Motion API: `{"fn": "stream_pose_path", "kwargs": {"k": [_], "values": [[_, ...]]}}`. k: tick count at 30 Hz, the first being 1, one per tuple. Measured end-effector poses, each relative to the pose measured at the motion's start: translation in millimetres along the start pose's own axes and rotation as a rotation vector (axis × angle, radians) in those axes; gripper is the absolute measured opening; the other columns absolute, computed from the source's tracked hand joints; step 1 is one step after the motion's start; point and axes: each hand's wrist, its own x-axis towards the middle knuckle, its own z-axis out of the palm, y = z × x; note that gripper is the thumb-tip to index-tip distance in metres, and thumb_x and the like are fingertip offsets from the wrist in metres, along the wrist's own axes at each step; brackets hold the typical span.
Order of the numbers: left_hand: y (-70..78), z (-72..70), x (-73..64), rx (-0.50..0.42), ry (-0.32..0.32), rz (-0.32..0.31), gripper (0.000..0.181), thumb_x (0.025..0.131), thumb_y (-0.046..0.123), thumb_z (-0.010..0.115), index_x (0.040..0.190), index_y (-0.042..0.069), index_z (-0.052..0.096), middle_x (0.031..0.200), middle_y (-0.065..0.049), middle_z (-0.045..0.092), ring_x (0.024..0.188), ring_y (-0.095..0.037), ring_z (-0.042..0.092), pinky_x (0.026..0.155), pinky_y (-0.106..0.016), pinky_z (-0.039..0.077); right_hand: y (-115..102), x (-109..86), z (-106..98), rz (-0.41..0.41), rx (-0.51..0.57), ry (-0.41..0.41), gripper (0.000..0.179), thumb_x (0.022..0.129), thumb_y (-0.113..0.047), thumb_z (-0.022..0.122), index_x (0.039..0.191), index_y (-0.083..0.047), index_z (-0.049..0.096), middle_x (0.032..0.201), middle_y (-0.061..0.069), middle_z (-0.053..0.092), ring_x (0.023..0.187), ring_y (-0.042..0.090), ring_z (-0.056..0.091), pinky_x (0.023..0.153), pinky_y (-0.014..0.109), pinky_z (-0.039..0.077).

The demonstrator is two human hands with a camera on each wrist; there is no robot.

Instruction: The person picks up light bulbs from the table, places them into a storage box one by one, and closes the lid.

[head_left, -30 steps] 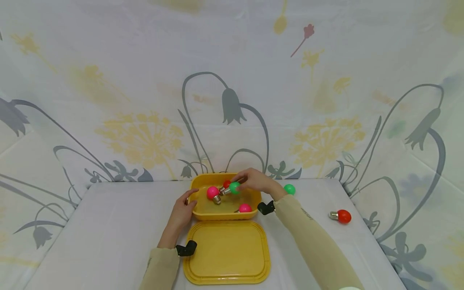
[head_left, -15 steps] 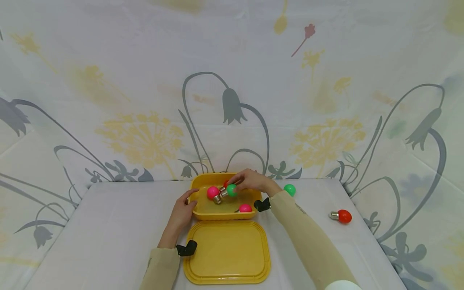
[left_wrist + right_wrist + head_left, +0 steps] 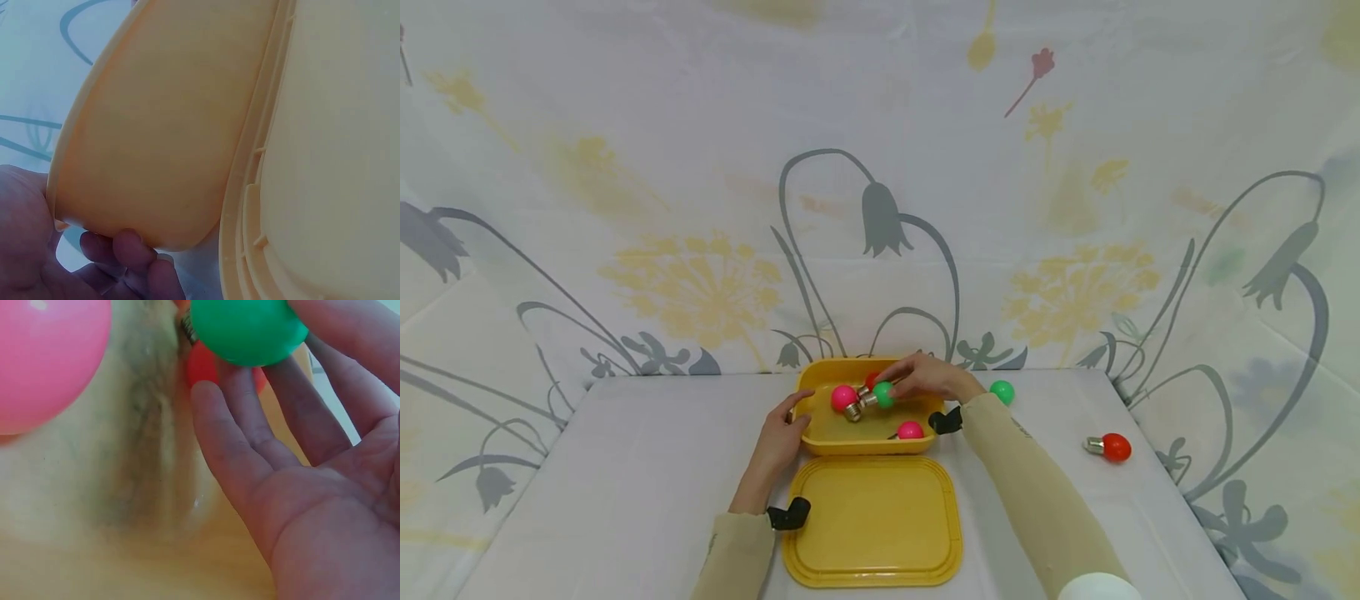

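Note:
Inside the yellow container (image 3: 868, 447), my right hand (image 3: 925, 375) pinches a green light bulb (image 3: 883, 394) between thumb and fingers, its metal screw base pointing left. The same green bulb (image 3: 250, 331) fills the top of the right wrist view, with the fingers behind it. Right beside it lie a pink bulb (image 3: 843, 398) and a red bulb (image 3: 872, 381), the red one partly covered by the hand. Another pink bulb (image 3: 910, 431) sits near the container's front wall. My left hand (image 3: 778, 437) grips the container's left end, with fingers curled against the wall (image 3: 150, 156) in the left wrist view.
A yellow lid (image 3: 872, 521) lies flat in front of the container. To the right on the white table are another green bulb (image 3: 1002, 392) and a red bulb (image 3: 1107, 447). A patterned cloth backdrop (image 3: 880, 167) rises behind the table.
My right hand has lowered the green bulb slightly among the other bulbs in the container. The left hand keeps its place at the container's left end.

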Motion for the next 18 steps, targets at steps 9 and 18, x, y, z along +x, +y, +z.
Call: {"fn": "stream_pose_path", "kwargs": {"k": [9, 18], "values": [[-0.8, 1.6, 3.0, 0.02, -0.016, -0.004, 0.043, 0.1, 0.008, 0.052, 0.143, 0.015, 0.053, 0.156, -0.02, 0.035, 0.145, -0.04, 0.027, 0.115, -0.053, 0.026, 3.5, -2.4, -1.6, 0.018, -0.025, 0.005, 0.032, 0.089, -0.009, 0.072, 0.121, -0.006, 0.071, 0.124, 0.007, 0.065, 0.1, 0.02, 0.066, 0.092, 0.032, 0.053], [0.0, -0.4, 1.9, 0.031, -0.018, -0.007, 0.044, 0.1, 0.008, 0.052, 0.143, 0.015, 0.053, 0.154, -0.022, 0.037, 0.138, -0.039, 0.035, 0.112, -0.054, 0.032, 1.6, -2.0, 0.2, 0.005, -0.134, 0.014, 0.032, 0.087, -0.013, 0.076, 0.119, -0.01, 0.074, 0.124, 0.004, 0.066, 0.103, 0.018, 0.063, 0.091, 0.031, 0.053]]}}
